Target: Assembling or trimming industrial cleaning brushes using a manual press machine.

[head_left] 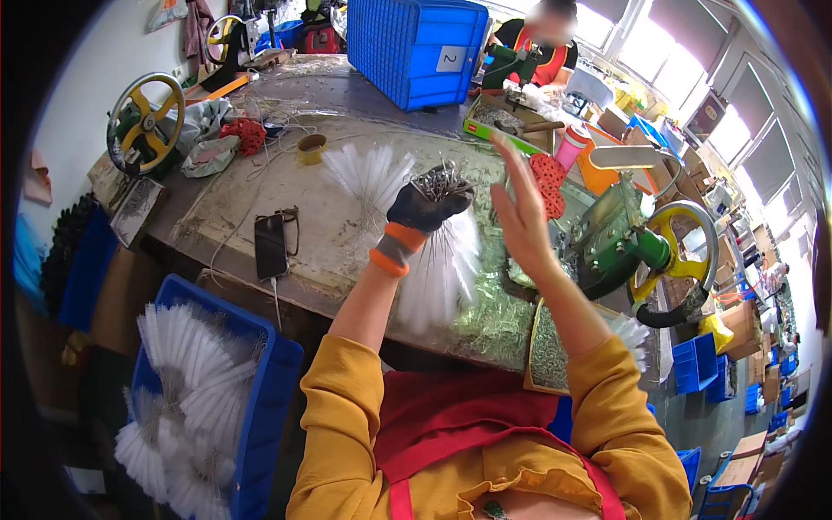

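Observation:
My left hand (427,204), in a dark glove with an orange cuff, is closed round the thin wire stems of a bundle of white bristle tube brushes (440,276). The stems' looped metal ends (442,179) stick up above the fist, and the bristles fan out below it. My bare right hand (524,212) is raised beside the bundle, fingers stretched out and apart from it, holding nothing. Another fan of white brushes (368,173) lies on the worktable (338,225) just beyond my left hand.
To the right stands a green machine (607,238) with a yellow handwheel (680,251); a tray of small metal pieces (549,351) is nearer. A phone (270,246), tape roll (311,149) and large blue crate (416,52) sit on the table. A blue bin (273,381) holds brushes. Another person (542,52) works opposite.

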`<state>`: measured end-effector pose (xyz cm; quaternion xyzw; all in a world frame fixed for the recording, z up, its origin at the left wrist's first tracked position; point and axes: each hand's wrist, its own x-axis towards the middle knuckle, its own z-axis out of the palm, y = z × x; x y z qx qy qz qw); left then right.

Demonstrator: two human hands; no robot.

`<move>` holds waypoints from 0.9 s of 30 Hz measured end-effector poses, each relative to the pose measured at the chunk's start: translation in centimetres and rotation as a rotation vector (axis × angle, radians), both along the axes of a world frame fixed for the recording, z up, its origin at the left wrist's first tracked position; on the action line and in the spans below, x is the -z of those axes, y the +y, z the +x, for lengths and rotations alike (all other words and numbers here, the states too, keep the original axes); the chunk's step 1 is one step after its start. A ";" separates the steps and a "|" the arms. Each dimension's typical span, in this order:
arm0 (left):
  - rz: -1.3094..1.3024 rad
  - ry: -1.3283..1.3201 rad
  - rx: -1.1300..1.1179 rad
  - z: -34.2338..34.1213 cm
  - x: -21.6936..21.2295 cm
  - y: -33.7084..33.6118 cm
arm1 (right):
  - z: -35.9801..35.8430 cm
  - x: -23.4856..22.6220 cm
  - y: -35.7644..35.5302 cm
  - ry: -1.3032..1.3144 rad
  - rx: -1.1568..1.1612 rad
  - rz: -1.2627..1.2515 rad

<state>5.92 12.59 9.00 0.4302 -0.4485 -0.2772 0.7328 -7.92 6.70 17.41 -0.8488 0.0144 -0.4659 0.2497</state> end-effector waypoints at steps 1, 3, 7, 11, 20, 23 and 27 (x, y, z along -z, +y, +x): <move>-0.017 -0.269 -0.120 0.0 0.0 -0.5 | -0.2 -1.8 0.5 0.011 0.017 -0.204; 0.040 -0.713 -0.257 0.2 0.0 -1.7 | 0.9 -4.2 1.5 0.005 0.078 -0.377; 0.322 -1.266 -0.579 0.6 0.9 -2.9 | 4.1 -4.5 1.3 0.771 0.115 -0.654; 0.105 -0.684 -0.265 1.3 1.6 -1.2 | 4.8 -3.1 0.9 0.659 -0.026 -0.600; 0.297 -1.253 -0.605 -0.9 6.4 -8.6 | 3.4 -2.2 0.6 0.352 -0.064 -0.720; 0.267 -1.455 -0.940 -1.3 5.8 -7.9 | 3.3 -1.6 1.2 0.733 0.013 -0.429; -0.205 -0.691 -0.644 -3.2 -1.5 -1.8 | 1.5 -3.8 3.3 0.274 0.014 -0.484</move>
